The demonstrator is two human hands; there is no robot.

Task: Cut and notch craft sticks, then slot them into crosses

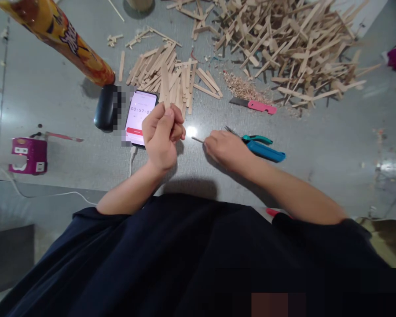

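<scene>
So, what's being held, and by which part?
The left hand grips a flat pale wooden stick by its near end. A thin grey metal piece pokes from the right hand; how it's held is hidden.

Grey tabletop (330,149) with a bright spot of reflected light (192,131), greyish floor (49,220) lower left.

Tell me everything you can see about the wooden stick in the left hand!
The wooden stick is a thin, flat, pale strip, a bit like an ice-cream stick, with a rounded far end. It looks like plain, unpainted wood. The left hand pinches its near end, which is hidden, so the stick points away from the person. In the picture it overlaps a pile of similar sticks; I can't tell whether it touches them.
</scene>
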